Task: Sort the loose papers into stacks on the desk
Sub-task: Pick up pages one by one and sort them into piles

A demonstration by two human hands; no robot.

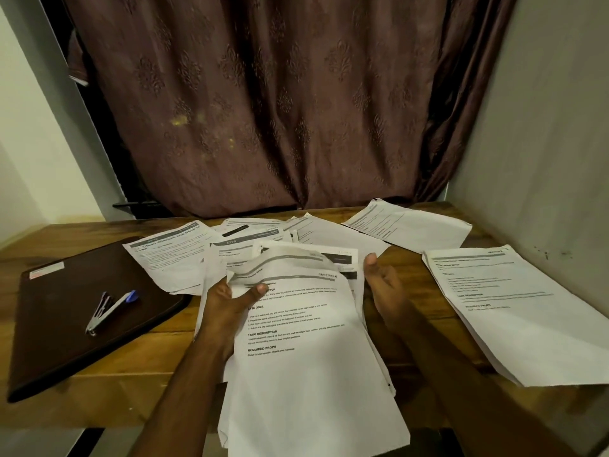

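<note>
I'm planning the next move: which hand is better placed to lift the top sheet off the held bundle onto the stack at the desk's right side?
Probably the right hand: it is open, empty, and lies between the bundle and the right stack. The left hand grips the bundle.

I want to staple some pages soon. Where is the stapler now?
In the head view, the stapler lies on the dark folder at the left side of the desk, left of the left hand.

Left hand gripping held sheets; right hand loose beside; wooden desk
</note>
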